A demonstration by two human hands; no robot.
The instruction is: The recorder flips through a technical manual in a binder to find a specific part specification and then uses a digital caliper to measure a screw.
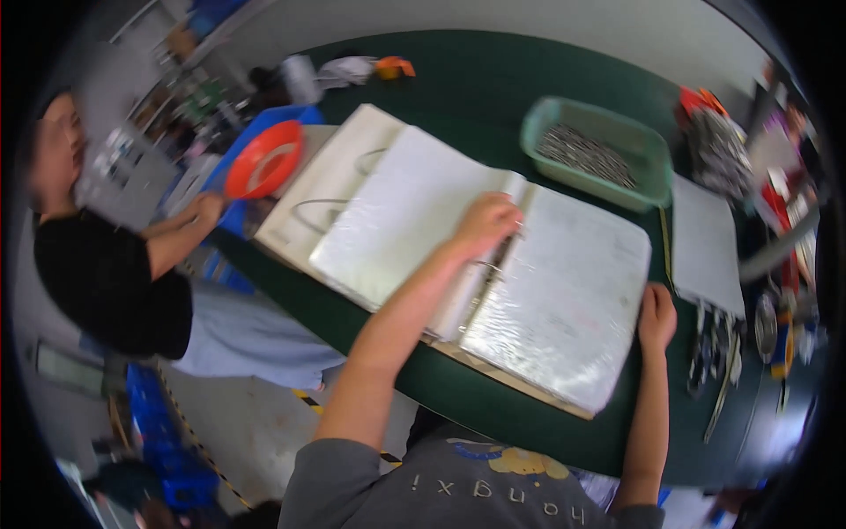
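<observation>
A ring binder [352, 231] lies spread on the green table, with clear plastic sleeves on both sides of its metal rings [487, 270]. My left hand [487, 226] is across the spine at the upper ring, fingers closed; whatever they grip there is hidden. At the outer edge of the right-hand sleeves [564, 291] is my right hand [656, 319], its fingers curled in. I cannot make out whether a sleeve edge is between them. Two more large rings [322, 212] stand at the binder's left side, beside its cover.
Beyond the binder, a green bin [648, 172] holds many small metal parts. A grey-white sheet or folder [708, 247] and several hand tools [716, 348] lie on the right. At the left, a person in a black top [110, 282] stands near a red bowl [264, 159] and a blue crate [233, 163].
</observation>
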